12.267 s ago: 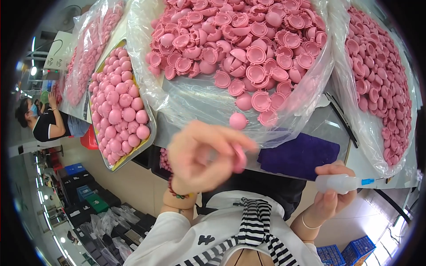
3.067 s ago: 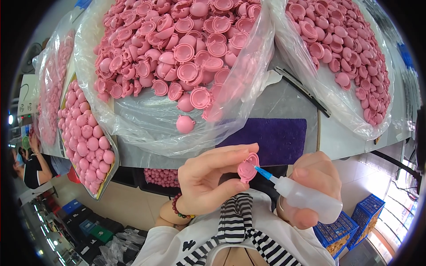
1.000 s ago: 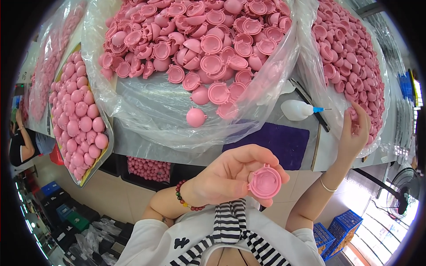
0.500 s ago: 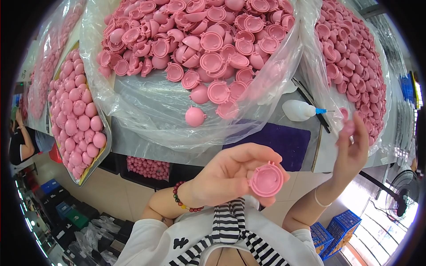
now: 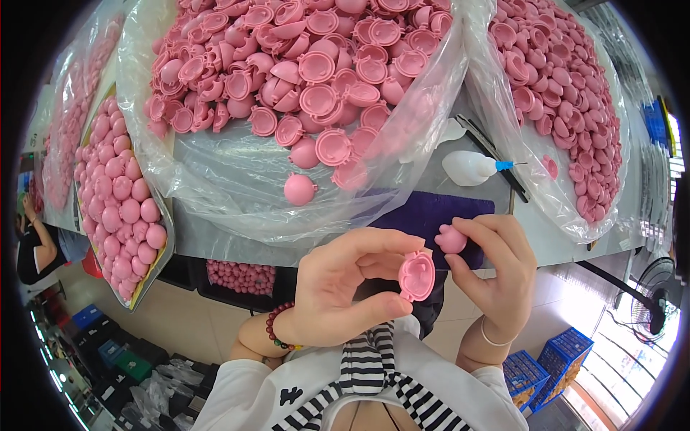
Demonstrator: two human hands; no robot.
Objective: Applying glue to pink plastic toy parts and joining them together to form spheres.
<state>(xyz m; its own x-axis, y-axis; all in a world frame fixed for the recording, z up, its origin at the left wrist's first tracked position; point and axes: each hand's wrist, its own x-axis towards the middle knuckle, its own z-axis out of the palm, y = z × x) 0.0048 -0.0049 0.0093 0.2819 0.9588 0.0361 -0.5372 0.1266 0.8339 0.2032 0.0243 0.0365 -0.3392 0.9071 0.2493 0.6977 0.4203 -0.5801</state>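
Observation:
Between the thumb and fingers of my left hand (image 5: 345, 287) is a pink plastic half shell (image 5: 417, 276), its hollow side and rim showing. My right hand (image 5: 499, 266) pinches a second pink half shell (image 5: 451, 239), rounded with small knobs on it, a short way to the right of the first. The two pieces are apart. Both hands are above the table's near edge, by a dark purple cloth (image 5: 438, 208). Just beyond the cloth lies a white squeeze bottle (image 5: 468, 168) with a blue needle tip.
A clear plastic bag (image 5: 287, 223) spills a heap of pink half shells (image 5: 316, 100) at the centre. Another heap of pink parts (image 5: 560, 93) is at the right. A tray (image 5: 167, 248) of closed pink balls stands left. Blue crates (image 5: 564, 366) and a fan (image 5: 650, 305) are low right.
My right hand has come from the bag at the right toward my left hand, bringing a pink half shell. My left hand has turned its half shell to face more rightward.

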